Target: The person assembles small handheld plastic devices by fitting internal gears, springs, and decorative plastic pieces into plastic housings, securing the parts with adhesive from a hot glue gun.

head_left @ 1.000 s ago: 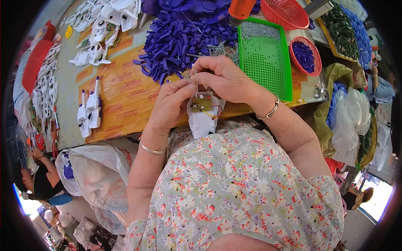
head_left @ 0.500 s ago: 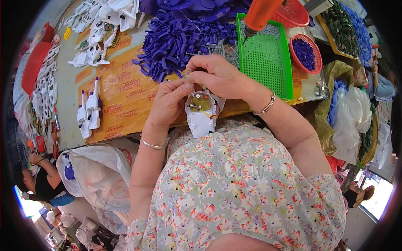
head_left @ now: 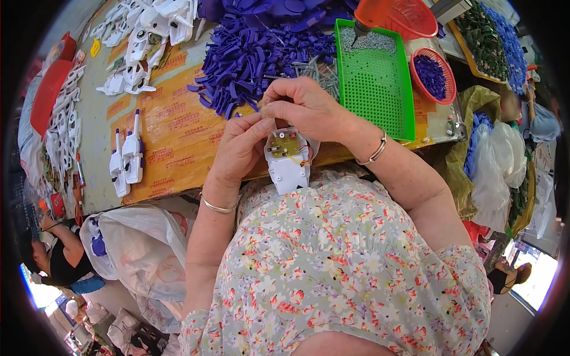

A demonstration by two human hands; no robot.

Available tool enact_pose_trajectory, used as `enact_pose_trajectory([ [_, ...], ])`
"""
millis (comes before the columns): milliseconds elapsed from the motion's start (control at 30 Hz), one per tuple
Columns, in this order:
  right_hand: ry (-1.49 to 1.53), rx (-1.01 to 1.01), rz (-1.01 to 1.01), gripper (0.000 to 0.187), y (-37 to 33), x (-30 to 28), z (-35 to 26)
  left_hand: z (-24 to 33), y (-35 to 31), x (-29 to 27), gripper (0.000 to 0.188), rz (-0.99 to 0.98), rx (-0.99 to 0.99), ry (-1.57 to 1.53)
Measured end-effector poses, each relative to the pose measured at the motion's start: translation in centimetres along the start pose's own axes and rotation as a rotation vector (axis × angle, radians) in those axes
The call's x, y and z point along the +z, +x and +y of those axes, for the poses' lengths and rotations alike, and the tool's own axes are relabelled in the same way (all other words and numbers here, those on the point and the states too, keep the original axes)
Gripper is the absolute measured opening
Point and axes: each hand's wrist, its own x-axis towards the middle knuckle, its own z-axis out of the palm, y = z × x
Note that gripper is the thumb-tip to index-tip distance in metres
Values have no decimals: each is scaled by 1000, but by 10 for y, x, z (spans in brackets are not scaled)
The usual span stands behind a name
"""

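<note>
Close to my body, a white plastic toy housing [head_left: 289, 175] lies open side up, showing a green-brown circuit board [head_left: 285, 145] with thin red and yellow wires. My left hand [head_left: 242, 142] is closed at the housing's far left side, thumb and fingers pinched near its top. Fingers bent, my right hand [head_left: 309, 113] pinches just beyond the board, its fingertips meeting those of the left. Whatever small part lies between the fingertips is hidden. Just beyond the hands spreads a heap of purple plastic pieces [head_left: 237, 65] with long screws [head_left: 317, 74] beside it.
An orange electric screwdriver [head_left: 375, 13] hangs over a green tray [head_left: 377, 89] of small screws. Red baskets [head_left: 436, 74] stand to its right. White toy bodies [head_left: 136, 44] lie at the far left; white-and-purple parts [head_left: 126, 157] sit nearer. A white sack [head_left: 139, 249] stands below the table edge.
The housing has turned slightly and shifted a little to the right. The hanging screwdriver has swung farther away over the tray. Both hands stay pinched in nearly the same place.
</note>
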Motion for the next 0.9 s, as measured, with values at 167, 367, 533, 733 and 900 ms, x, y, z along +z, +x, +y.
enact_pose_trajectory([
  [167,-6,80,-34,13,-1,0,-5,0,-1,0,28,-3,-2,-25],
  [367,-22,65,-43,12,0,-1,-4,-1,1,0,27,-5,18,-21],
  [533,-62,13,-34,11,0,1,-4,-3,0,-2,27,6,33,23],
  [733,-53,-12,38,10,-3,3,-5,-5,2,-1,25,76,54,120],
  [900,-317,-469,720,24,-27,-16,-57,-4,-2,2,24,136,53,193],
])
